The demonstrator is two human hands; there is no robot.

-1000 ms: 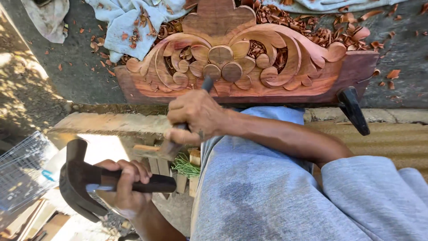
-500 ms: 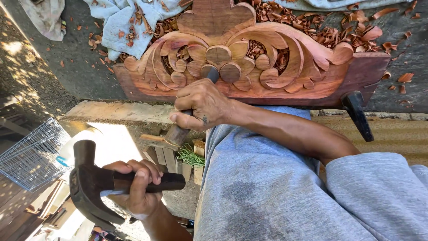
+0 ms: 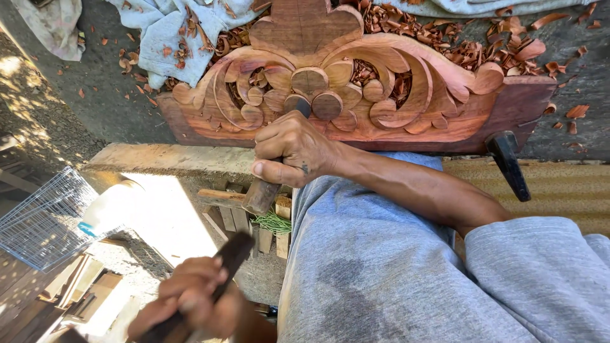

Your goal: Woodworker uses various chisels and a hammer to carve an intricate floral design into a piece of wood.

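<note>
Carved wooden panel [image 3: 356, 89] | on shaving-strewn pavement [image 3: 95, 89], outdoors | hands: right [image 3: 292, 149] clamps chisel [image 3: 264, 190], left [image 3: 190, 305] grips mallet handle [image 3: 222, 267]

Carved panel [image 3: 356, 95]: reddish wood, smooth and faintly glossy on the relief; chisel [image 3: 267, 184] handle: worn matt wood; shavings [image 3: 470, 51]: curled wood; cloth [image 3: 171, 32]: pale, rumpled; cage [image 3: 41, 222]: thin metal wire.

Harsh sunlight, dappled shade at left, overexposed glare below; lower hand [image 3: 190, 305] motion-blurred.
</note>
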